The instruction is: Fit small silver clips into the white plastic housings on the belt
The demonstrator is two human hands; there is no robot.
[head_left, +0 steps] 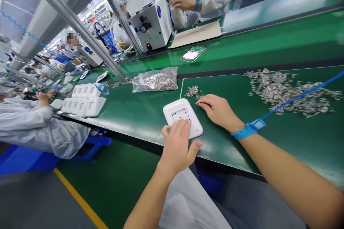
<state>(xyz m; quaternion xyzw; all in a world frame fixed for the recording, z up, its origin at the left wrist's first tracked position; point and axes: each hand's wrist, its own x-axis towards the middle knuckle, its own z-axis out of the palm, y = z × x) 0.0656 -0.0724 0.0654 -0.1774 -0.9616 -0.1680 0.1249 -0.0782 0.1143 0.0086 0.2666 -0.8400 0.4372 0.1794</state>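
A white plastic housing (197, 128) with a rectangular recess lies on the green bench near its front edge. My left hand (177, 145) rests on it, fingers laid over the recess and thumb spread off to the right. Just right of the housing, my right hand (219, 111) has thumb and index finger pinched together, low over the bench. Whatever is between those fingertips is too small to make out. Close beyond them sits a small heap of tiny metal parts (192, 91), possibly springs or contacts.
A larger pile of metal parts (285, 91) spreads at right, crossed by a blue wrist-strap cord (298, 94). A clear bag of parts (156, 79) lies behind. White housings (83, 105) stand at left. Farther back lies a unit with a green circuit board (193, 53); a co-worker (201, 0) sits opposite.
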